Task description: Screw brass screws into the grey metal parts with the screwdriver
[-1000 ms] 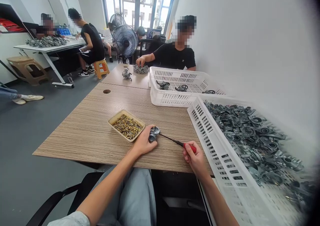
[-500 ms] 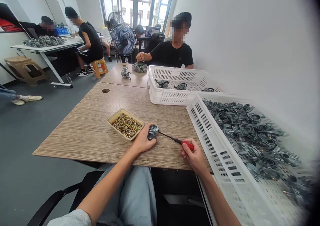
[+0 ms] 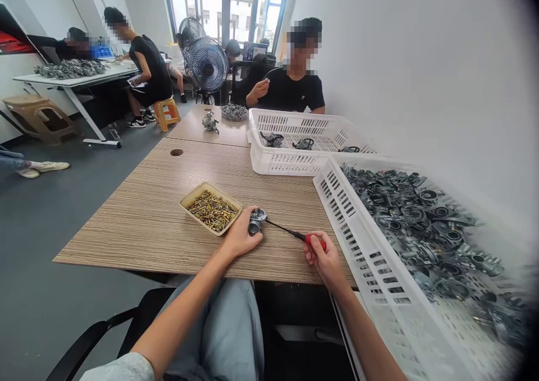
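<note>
My left hand (image 3: 243,236) is closed around a small grey metal carburetor (image 3: 256,220), steadying it on the wooden table (image 3: 147,212). The red handle of a screwdriver (image 3: 290,232) is in the fingers of my right hand (image 3: 324,255). Its long dark shaft points left and its tip meets the carburetor's right side; the exact contact spot is too small to make out. Just left of my left hand sits a cream plastic tub (image 3: 185,206) full of small brass-coloured screw-like parts (image 3: 213,210).
At my right, a white slotted crate (image 3: 357,229) holds many carburetors (image 3: 421,218). Behind it, another white crate (image 3: 286,165) contains several. Farther back are a lone carburetor (image 3: 210,122), a round heap of metal parts (image 3: 234,111) and a seated co-worker (image 3: 295,89).
My hands, the carburetor and the screwdriver keep nearly the same pose. Across the table, the co-worker's hand has lifted from the heap of parts toward their chest.
</note>
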Demonstrator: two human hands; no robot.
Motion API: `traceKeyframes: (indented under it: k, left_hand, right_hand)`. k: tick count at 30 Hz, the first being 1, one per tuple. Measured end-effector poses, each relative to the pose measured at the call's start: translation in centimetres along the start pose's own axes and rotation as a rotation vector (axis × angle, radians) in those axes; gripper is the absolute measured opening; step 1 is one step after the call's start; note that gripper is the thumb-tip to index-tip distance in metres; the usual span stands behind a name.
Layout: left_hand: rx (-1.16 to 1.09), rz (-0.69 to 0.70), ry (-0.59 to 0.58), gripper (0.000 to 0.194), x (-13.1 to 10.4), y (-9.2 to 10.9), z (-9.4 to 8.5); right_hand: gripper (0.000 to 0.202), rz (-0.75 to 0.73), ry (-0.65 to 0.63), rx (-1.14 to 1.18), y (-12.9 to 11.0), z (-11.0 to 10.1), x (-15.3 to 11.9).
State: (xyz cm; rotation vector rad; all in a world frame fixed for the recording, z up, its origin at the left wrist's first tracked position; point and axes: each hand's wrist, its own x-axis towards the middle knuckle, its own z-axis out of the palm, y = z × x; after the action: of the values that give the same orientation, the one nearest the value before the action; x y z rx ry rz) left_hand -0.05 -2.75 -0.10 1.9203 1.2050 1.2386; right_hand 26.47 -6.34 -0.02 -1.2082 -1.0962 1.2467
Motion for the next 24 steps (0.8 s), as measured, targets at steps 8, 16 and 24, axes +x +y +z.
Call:
traceKeyframes:
  k: [8, 16, 24]
  left_hand:
    - [-0.008, 0.006, -0.027, 0.066, 0.1, 0.3, -0.3]
    - [0.003, 0.027, -0.019, 0.07, -0.1, -0.2, 0.0]
    - [0.013, 0.025, -0.029, 0.072, -0.2, -0.4, 0.0]
  right_hand:
    - [0.038, -0.066, -0.032, -0.064, 0.4, -0.7, 0.0]
    - [0.048, 0.029, -0.028, 0.054, -0.3, -0.2, 0.0]
    - [0.042, 0.029, -0.021, 0.057, -0.6, 0.0, -0.3]
